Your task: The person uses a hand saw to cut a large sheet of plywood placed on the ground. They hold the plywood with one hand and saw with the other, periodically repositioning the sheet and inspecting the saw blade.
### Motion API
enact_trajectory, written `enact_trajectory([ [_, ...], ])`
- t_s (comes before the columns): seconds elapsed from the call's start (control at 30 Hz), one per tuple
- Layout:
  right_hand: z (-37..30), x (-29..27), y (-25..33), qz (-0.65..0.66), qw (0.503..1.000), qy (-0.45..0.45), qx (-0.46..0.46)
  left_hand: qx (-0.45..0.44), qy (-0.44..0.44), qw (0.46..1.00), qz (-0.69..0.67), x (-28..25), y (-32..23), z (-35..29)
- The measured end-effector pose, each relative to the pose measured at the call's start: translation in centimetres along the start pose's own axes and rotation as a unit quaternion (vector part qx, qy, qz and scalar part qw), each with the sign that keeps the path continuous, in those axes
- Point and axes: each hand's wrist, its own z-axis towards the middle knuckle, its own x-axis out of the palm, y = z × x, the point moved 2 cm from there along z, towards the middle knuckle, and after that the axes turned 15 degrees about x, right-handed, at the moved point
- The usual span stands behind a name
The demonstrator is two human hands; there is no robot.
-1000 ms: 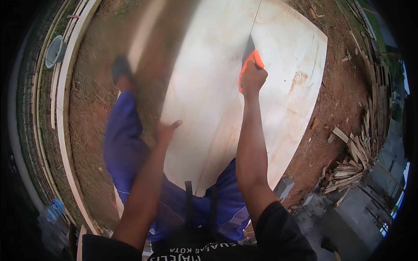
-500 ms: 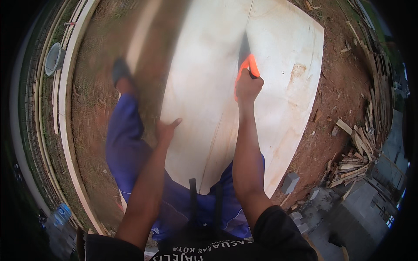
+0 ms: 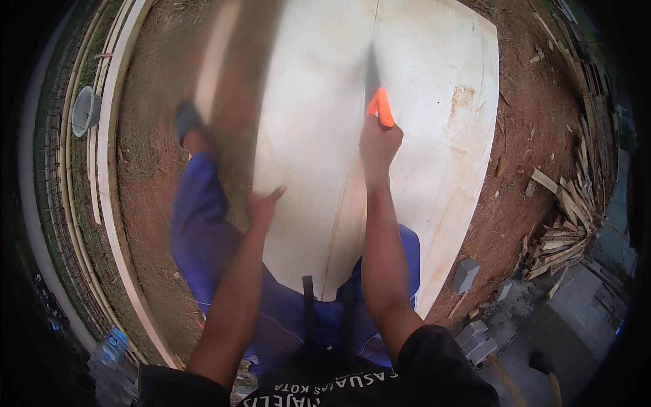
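A large pale plywood sheet stretches out in front of me, with a thin line running along its length. My right hand is closed around the orange handle of a handsaw. The saw's dark blade points away from me along the line, and its far part looks blurred. On the sheet's left edge rests my left hand, thumb on top. Its other fingers are mostly hidden, wrapped at the edge. My legs in blue trousers are spread, the left one beside the sheet.
Left of me run a long timber plank and thin poles, with a pale bucket beside them. At the right lie a pile of wood scraps, grey blocks and reddish soil.
My right hand has drawn the saw back toward me along the line. My left hand stays at the sheet's edge. The whole view has shifted slightly.
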Motion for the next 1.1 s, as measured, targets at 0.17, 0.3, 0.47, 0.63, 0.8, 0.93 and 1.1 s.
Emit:
enact_trajectory([
  [0.17,3.9,1.2,4.6,-0.055,0.997,0.017,0.055,-0.018,-0.001,1.000,0.017,0.0,-0.5,-0.9],
  [0.3,-10.2,-4.4,-2.6,0.034,0.998,0.028,0.041,-0.007,0.007,1.000,-0.016,-0.7,1.1,0.4],
  [0.47,-5.8,-2.2,-2.0,0.056,0.997,0.033,0.045,0.015,-0.020,1.000,-0.006,-0.2,2.8,0.3],
  [0.63,4.4,1.9,5.6,-0.031,0.997,0.024,0.067,0.005,-0.009,1.000,-0.021,0.6,1.0,0.0],
  [0.8,-9.7,-4.3,-2.5,0.021,0.999,0.027,0.024,-0.025,0.000,0.999,-0.038,-1.1,-1.2,-0.4],
  [0.93,-11.4,-5.0,-3.0,0.053,0.997,0.041,0.036,0.008,-0.015,1.000,-0.006,-0.7,1.2,0.2],
  [1.1,5.5,2.9,7.0,-0.049,0.995,0.037,0.075,-0.016,-0.002,0.999,0.034,0.9,1.6,0.5],
])
